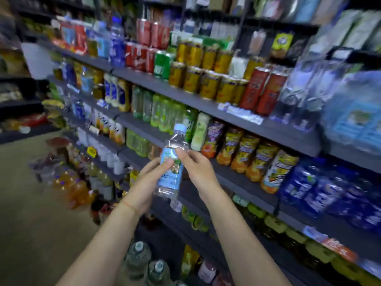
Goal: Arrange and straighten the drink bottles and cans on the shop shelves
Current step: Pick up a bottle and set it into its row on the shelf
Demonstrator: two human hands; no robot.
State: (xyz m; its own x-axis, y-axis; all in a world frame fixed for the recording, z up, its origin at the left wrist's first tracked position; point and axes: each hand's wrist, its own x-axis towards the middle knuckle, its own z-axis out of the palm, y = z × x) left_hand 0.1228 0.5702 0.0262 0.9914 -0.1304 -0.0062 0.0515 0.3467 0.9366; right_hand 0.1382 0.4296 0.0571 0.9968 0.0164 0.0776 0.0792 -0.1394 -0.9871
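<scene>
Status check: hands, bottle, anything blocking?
Left hand and right hand both grip the water bottle. Bottle upright, off the shelf. Nothing in the way.

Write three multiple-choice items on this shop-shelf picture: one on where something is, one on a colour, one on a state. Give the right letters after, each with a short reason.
1. Where is the water bottle?
A. Standing on the top shelf
B. Held in front of the shelves
C. Lying on the floor

2. What colour is the held bottle's cap?
A. Red
B. Light blue
C. Black

3. How is the held bottle?
A. Gripped by both hands, cap on
B. Held by one hand only, cap on
C. Open and pouring

Key:
1 B, the left hand and right hand hold it in the air before the shelves.
2 B, the cap shows pale blue against the green bottles behind.
3 A, fingers of both hands curl round the label, and the cap sits on the neck.
</scene>
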